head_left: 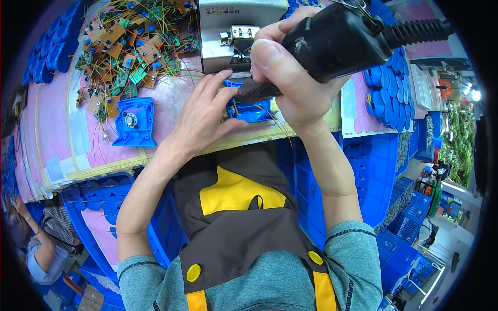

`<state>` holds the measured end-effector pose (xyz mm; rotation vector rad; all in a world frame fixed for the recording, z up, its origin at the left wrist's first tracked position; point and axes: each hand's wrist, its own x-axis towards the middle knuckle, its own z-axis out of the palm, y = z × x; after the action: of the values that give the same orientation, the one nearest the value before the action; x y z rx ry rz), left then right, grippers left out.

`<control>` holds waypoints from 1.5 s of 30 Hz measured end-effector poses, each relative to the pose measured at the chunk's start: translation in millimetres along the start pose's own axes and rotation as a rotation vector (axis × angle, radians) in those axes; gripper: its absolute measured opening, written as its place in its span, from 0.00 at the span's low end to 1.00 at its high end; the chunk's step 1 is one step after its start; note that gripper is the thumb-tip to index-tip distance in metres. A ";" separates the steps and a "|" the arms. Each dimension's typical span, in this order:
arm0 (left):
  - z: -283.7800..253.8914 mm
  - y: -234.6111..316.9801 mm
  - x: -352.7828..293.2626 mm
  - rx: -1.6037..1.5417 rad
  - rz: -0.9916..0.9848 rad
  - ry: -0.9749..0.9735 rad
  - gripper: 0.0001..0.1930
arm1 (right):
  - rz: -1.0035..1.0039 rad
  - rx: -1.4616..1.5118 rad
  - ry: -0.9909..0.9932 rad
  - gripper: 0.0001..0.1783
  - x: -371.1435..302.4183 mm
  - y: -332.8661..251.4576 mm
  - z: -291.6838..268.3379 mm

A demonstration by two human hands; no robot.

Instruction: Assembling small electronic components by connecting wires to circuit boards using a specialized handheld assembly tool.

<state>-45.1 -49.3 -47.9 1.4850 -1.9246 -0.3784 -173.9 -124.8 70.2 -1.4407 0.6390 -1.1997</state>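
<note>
Fingers (224, 96) of my left hand (199, 120): thumb and forefinger pinching the left end of a casing (258, 113), the others fanned loosely toward its far side. Right hand (295, 85): wrapped firmly about a driver (336, 44), thumb along the near side; the remaining fingers partly hidden behind the grip.

Casing, one, blue, hollow side up, lying near the front edge of the table (171, 90), between my hands. Thin wires (279, 123) trail off its right side. Driver, one, black, corded, its tapered nose angled down into the casing's left part; whether the bit meets a screw, I cannot see.

Machine (213, 49), one, pale, just beyond the casing. Second casing (146, 137), one, blue, to my left, a round metal part (130, 120) at its middle, apart from my hands. Boards (137, 49), a large tangled heap, wired, behind it. Blue pieces (392, 88), stacked at right; more at far left.

State of work, as I judge it: casing in hand wired and in mid-fastening, not finished; screws in place, uncountable under the driver's nose. Second casing seemingly partly fitted. Boards outstanding: many, if each wants a casing.
</note>
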 end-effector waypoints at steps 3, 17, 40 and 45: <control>2.3 -4.5 -1.0 -0.004 -0.002 0.006 0.28 | -0.017 -0.017 -0.075 0.19 1.4 5.9 -6.1; -83.8 18.1 -16.2 0.271 -0.058 -0.264 0.43 | -0.305 -0.072 0.203 0.14 57.0 -19.8 -43.5; -12.3 13.6 0.5 -0.545 -0.032 0.117 0.34 | -0.525 -0.843 -0.014 0.27 99.2 91.7 -105.3; 2.8 -10.9 -13.6 -0.056 0.067 -0.039 0.37 | -0.468 -0.986 -0.022 0.28 60.3 81.4 -170.0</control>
<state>-37.1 -40.4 -60.8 1.3831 -1.9730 -0.4304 -289.9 -265.6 -6.5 -2.5287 0.9819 -1.2669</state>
